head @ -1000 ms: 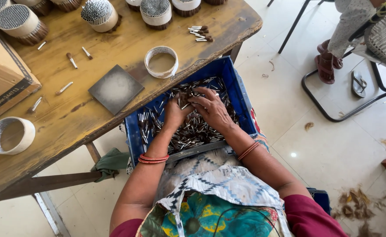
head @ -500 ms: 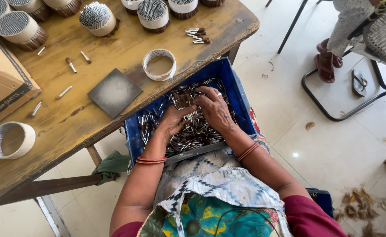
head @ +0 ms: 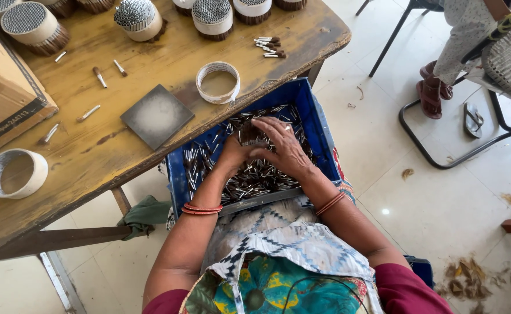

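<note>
Head view: left hand and right hand together, clamped on bundle of small sticks inside blue crate; worktop at ten o'clock.

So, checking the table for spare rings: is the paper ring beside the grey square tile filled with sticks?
No, the paper ring beside the grey tile is hollow.
</note>
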